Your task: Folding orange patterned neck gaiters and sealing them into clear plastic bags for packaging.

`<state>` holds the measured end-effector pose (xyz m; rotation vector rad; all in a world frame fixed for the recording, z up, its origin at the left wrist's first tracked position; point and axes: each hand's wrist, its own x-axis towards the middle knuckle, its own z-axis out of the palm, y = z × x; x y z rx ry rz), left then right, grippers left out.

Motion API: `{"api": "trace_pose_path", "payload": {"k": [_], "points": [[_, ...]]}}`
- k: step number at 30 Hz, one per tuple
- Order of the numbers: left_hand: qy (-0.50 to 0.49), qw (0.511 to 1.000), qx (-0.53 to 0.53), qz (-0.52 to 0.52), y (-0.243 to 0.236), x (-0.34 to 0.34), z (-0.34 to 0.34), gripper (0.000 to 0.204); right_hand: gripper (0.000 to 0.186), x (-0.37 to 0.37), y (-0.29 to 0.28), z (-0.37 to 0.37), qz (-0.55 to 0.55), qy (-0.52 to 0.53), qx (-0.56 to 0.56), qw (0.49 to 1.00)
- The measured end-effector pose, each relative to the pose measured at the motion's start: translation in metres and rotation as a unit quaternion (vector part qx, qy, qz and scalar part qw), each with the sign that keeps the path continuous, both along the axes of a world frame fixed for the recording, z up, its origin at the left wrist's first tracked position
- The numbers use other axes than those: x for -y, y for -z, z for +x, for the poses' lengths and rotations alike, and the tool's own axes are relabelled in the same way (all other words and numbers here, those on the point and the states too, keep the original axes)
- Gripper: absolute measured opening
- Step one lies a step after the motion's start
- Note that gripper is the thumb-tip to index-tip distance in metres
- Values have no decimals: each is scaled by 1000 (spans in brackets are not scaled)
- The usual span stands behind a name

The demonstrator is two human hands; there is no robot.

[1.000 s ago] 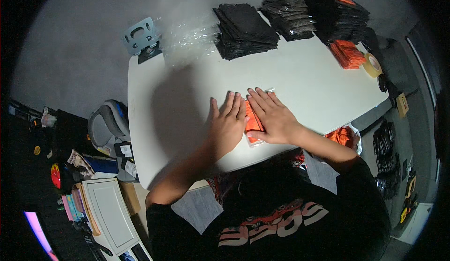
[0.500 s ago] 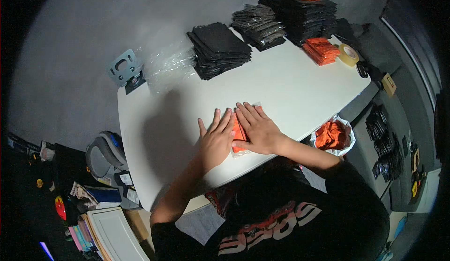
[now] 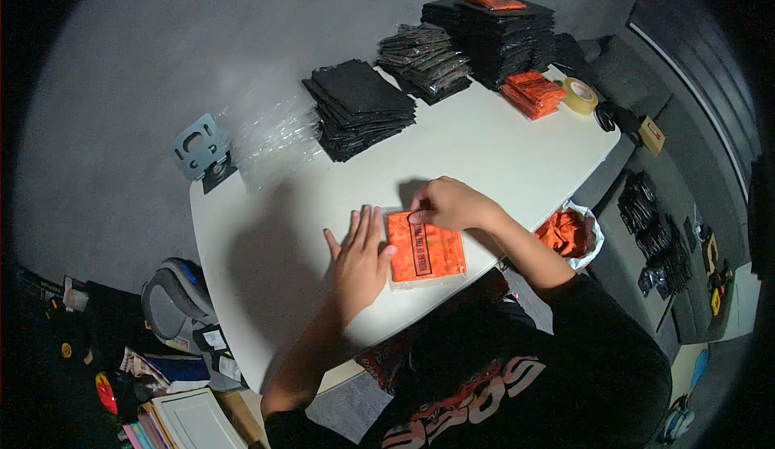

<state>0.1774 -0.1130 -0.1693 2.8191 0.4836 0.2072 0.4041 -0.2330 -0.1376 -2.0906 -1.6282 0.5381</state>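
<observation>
A square orange folded cloth in a clear plastic bag [image 3: 444,257], with dark print on it, lies flat near the table's front edge. My left hand [image 3: 359,265] rests flat on the tabletop at its left, fingers stretched out and thumb against the bag's left edge. At the bag's far edge, my right hand [image 3: 454,204] is closed, its thumb and fingers pinching the plastic there. The curled fingers partly hide that edge.
On the white table [image 3: 355,187] stand black folded bags [image 3: 359,110], clear plastic sleeves [image 3: 278,138], wrapped dark packets [image 3: 424,58], a taller black stack [image 3: 508,45], orange packets [image 3: 533,94], a tape roll [image 3: 580,96] and a grey metal stand [image 3: 200,146]. A white bag of orange cloth [image 3: 596,243] sits right.
Both hands were lying flat over the orange bag. My right hand has lifted and curled to pinch its far edge; my left has slid aside to the left, uncovering the bag. The view has shifted slightly.
</observation>
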Motion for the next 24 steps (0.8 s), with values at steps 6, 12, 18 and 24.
{"api": "trace_pose_path", "payload": {"k": [6,12,18,24], "points": [[-63,990,112,-58,11,-38,-3,63,18,43,-30,59,81,99,-223,966],[-58,975,161,-141,24,-50,1,55,23,99,-94,176,244,244,-130,929],[-24,969,208,-133,33,-61,1,55,27,124,-119,325,265,273,-235,894],[-63,972,171,-152,25,-59,-8,55,29,112,-26,434,63,396,105,910]]}}
